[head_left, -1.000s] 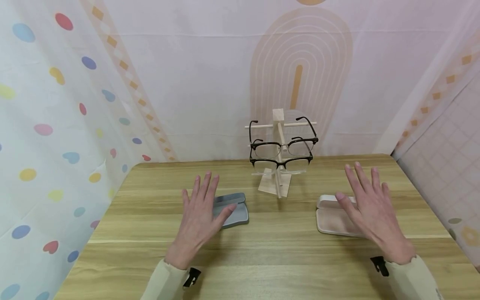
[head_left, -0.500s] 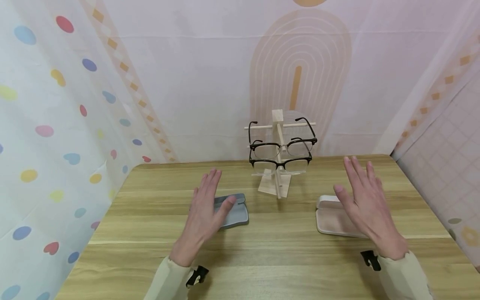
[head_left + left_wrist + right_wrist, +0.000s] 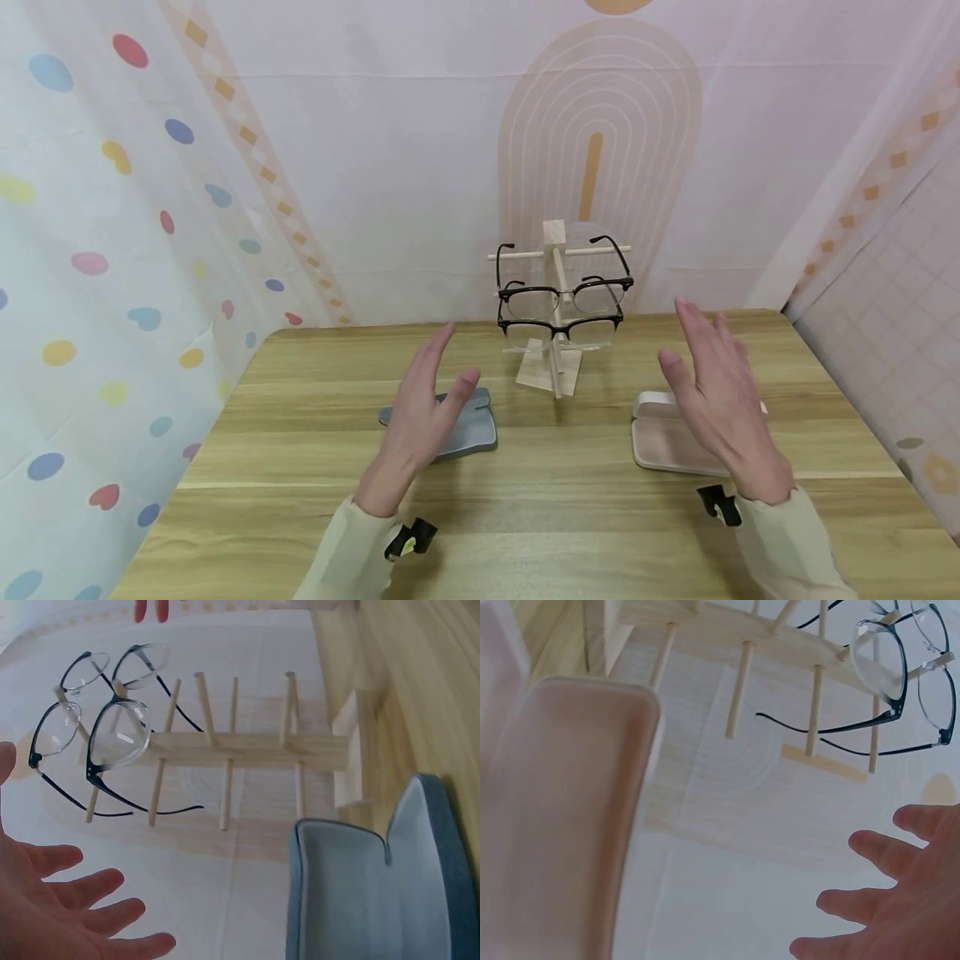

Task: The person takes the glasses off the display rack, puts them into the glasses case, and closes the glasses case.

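Observation:
My left hand (image 3: 416,421) hovers above a blue-grey glasses case (image 3: 471,432), which lies with its lid up and partly hidden by the hand. Over a pale pink glasses case (image 3: 663,442), also with the lid up, is my right hand (image 3: 716,400); it covers part of that case. Both hands hold nothing, thumbs apart from straight fingers. Between them, farther back, a wooden display stand (image 3: 553,235) carries two pairs of dark-browed glasses, the upper pair (image 3: 528,289) just above the lower pair (image 3: 561,329). The left wrist view shows the blue-grey case's lined inside (image 3: 345,892).
The wooden table (image 3: 555,542) runs back to a patterned white curtain (image 3: 375,183). More curtain with coloured dots hangs at the left. Bare pegs (image 3: 225,795) stick out of the stand's lower part. A dark clip sits at each sleeve cuff.
Both hands have turned thumb-up, palms now facing inward. The left hand has shifted right and the right hand slightly left. Cases, stand and glasses stay where they were.

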The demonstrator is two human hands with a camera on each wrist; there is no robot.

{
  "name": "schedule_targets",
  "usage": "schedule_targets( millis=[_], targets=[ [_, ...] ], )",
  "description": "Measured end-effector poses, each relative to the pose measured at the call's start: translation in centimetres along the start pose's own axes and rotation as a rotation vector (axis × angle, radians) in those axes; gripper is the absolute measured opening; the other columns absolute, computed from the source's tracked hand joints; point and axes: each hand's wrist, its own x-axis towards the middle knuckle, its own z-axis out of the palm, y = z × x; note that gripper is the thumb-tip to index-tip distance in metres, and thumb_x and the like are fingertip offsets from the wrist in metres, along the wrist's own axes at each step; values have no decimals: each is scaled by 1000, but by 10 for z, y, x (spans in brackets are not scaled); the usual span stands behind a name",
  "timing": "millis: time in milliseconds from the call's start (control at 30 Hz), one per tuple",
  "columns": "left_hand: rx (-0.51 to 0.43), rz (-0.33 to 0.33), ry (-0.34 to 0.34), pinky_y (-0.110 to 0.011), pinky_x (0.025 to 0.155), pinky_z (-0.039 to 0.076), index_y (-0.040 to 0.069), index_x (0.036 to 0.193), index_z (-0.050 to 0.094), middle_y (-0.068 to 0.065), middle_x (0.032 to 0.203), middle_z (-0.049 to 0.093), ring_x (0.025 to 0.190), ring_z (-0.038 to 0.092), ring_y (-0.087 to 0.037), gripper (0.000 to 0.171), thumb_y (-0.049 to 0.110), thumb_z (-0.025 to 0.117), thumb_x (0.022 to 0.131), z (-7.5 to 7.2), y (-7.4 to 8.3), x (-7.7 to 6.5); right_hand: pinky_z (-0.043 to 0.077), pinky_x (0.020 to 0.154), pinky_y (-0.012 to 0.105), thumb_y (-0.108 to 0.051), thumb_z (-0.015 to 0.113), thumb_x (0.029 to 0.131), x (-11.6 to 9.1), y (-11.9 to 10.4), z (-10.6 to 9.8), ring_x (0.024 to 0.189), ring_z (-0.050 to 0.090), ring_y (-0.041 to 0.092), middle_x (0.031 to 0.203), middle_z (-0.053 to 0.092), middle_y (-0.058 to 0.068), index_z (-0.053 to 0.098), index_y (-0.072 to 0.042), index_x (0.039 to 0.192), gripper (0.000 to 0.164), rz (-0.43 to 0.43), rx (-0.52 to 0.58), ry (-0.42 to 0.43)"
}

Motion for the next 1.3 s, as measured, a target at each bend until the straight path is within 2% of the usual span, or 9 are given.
schedule_targets(
  millis=[167, 333, 500, 667, 867, 1100, 1300],
  targets=[
    [-114, 15, 27, -55, 118, 34, 12, 159, 39, -7, 161, 42, 148, 38, -28, 81, 68, 45, 102, 2, 7, 6, 8, 123, 65, -47, 37, 111, 4, -7, 1, 155, 14, 46, 166, 31, 18, 29, -13, 164, 64, 1, 45, 12],
    [-215, 8, 61, -50, 119, 34, 10, 156, 44, -6, 158, 48, 146, 42, -24, 66, 51, 51, 106, 4, 14, 9, 15, 124, 59, -49, 33, 112, 8, -13, 3, 155, 20, 41, 166, 33, 14, 28, -13, 165, 64, 2, 77, 41],
    [-330, -9, 92, -48, 117, 38, 11, 154, 47, -4, 153, 54, 142, 47, -19, 56, 38, 55, 106, 6, 21, 14, 25, 118, 63, -46, 35, 112, 13, -18, 4, 150, 33, 38, 161, 43, 10, 29, -20, 165, 59, 16, 118, 78],
    [-448, -20, 116, -45, 113, 44, 8, 151, 48, -7, 144, 60, 134, 55, -21, 52, 32, 58, 106, 7, 30, 21, 32, 112, 63, -41, 35, 112, 17, -25, 3, 144, 42, 36, 158, 48, 4, 32, -27, 164, 54, 52, 166, 80],
    [-542, -54, 128, -39, 109, 48, 5, 146, 52, -10, 135, 64, 129, 58, -20, 46, 26, 59, 106, 9, 39, 30, 39, 102, 51, -38, 36, 113, 25, -30, 4, 132, 53, 29, 149, 57, 4, 38, -23, 162, 51, 80, 215, 100],
    [-690, -84, 134, -33, 97, 56, 2, 140, 56, -16, 128, 66, 121, 62, -32, 40, 21, 60, 106, 11, 49, 40, 40, 94, 24, -41, 37, 113, 35, -31, 6, 127, 58, 25, 138, 66, 6, 44, -19, 158, 51, 125, 259, 123],
    [-779, -123, 123, -33, 96, 56, 1, 139, 56, -16, 123, 66, 115, 64, -27, 38, 20, 59, 106, 12, 55, 48, 44, 97, 20, -43, 38, 113, 43, -37, 5, 117, 61, 11, 130, 70, 6, 48, -21, 155, 49, 134, 297, 131]
  ],
)
